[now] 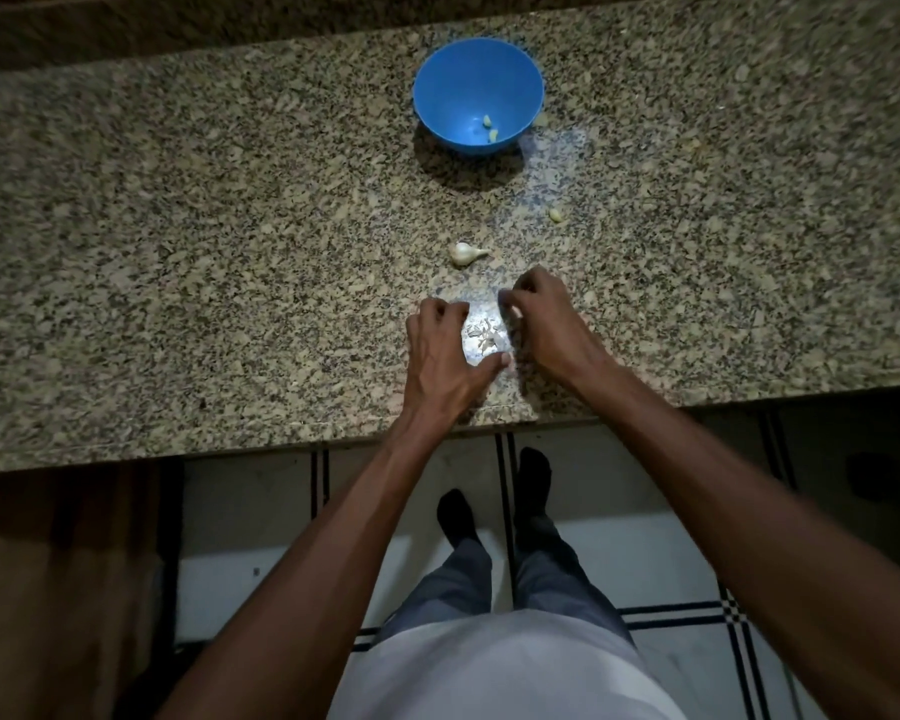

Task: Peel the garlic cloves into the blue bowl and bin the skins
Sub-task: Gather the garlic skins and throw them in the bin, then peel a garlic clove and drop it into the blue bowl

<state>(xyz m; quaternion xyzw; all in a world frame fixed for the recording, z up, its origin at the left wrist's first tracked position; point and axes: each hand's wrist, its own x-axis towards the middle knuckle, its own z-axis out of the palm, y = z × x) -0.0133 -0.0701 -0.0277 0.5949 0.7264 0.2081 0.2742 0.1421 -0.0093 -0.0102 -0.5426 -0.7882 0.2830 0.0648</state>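
The blue bowl [437, 90] stands at the far middle of the granite counter with two or three peeled garlic cloves [490, 128] in its bottom. An unpeeled garlic clove [466, 252] with a papery tail lies nearer me. One peeled clove [555, 215] lies loose to its right. A small heap of garlic skins [481, 337] sits near the front edge, between my hands. My left hand [440, 356] is arched over the counter left of the heap, fingertips down and thumb stretched toward the skins. My right hand [544, 319] is on the heap's right side, its fingers bent inward; what they hold is hidden.
The granite counter [204, 252] stretches wide to both sides, and its front edge runs just behind my wrists. A dark ledge runs along the back. Below the edge I see tiled floor [261, 511] and my legs and feet. No bin is in view.
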